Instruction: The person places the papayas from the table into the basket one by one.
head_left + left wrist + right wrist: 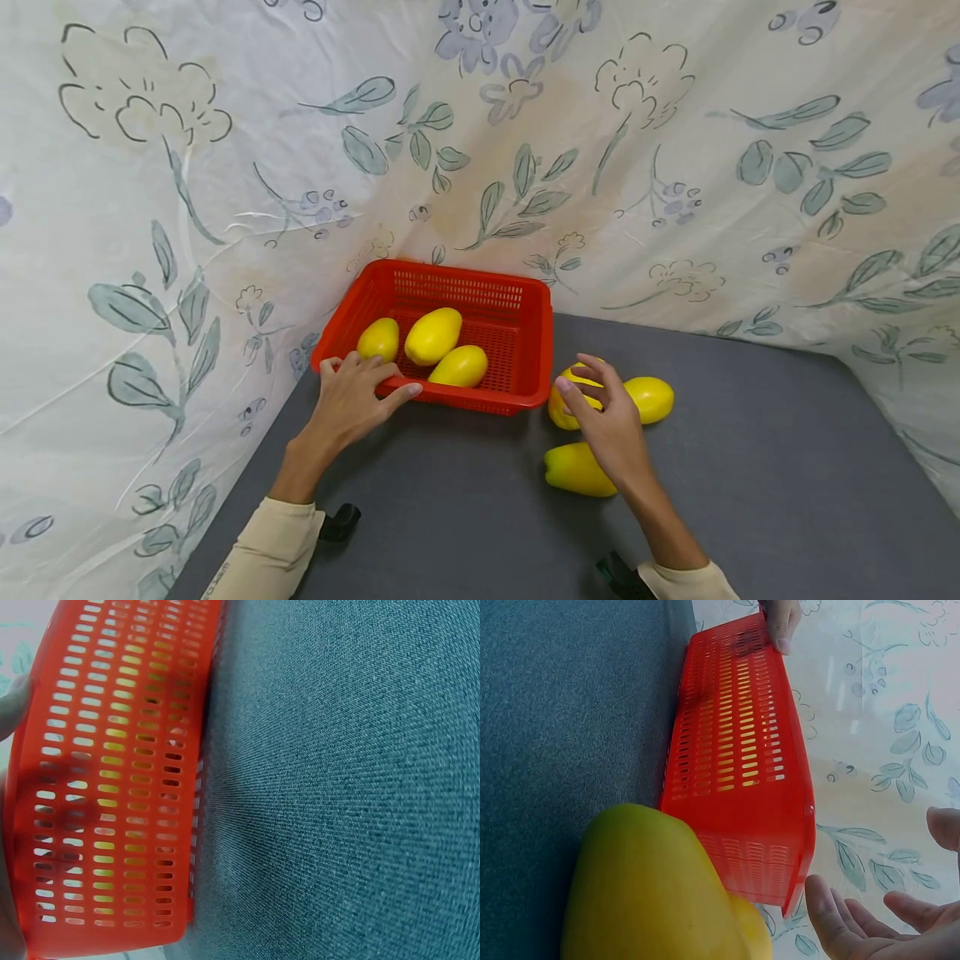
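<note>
Three loose fruits could roll if I bump them, right hand spread, left hand gripping the basket.

The left hand grips the near rim of an upright red perforated basket containing three yellow mangoes. Three more, one green-tipped, lie rightward near the right hand.

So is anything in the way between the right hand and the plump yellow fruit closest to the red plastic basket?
Nothing visible blocks the right hand from the plump yellow fruit below it. But between that fruit and the inside of the red plastic basket stands the basket's raised right wall.
</note>
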The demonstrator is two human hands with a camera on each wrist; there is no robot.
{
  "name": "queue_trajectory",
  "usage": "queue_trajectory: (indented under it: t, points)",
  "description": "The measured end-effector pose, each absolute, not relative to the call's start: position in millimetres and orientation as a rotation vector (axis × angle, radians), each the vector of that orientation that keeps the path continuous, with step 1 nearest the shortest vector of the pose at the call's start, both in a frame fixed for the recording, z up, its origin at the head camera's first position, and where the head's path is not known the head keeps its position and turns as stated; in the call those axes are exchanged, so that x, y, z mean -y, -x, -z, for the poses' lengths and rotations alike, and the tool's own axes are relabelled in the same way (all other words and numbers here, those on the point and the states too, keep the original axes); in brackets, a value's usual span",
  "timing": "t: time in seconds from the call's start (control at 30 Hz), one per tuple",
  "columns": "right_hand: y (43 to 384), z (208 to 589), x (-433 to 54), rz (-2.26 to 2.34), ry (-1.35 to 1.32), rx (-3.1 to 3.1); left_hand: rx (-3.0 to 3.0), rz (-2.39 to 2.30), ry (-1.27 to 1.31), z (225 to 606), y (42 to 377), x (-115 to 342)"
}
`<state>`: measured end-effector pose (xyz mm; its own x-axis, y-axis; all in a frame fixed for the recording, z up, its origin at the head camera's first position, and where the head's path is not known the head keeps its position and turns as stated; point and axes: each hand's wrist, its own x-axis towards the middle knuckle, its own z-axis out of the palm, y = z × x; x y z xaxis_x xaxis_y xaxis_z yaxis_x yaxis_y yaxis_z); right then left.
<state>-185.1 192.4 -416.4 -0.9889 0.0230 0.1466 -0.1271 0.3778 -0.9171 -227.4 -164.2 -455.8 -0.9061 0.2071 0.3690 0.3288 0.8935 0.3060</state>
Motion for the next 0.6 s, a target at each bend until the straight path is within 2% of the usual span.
queue_trajectory:
  t: [0.6]
  points:
    - [181, 423, -208, -1.653, -0.102, 2.523, 2.731, 0.522, 0.395, 455, 228, 163]
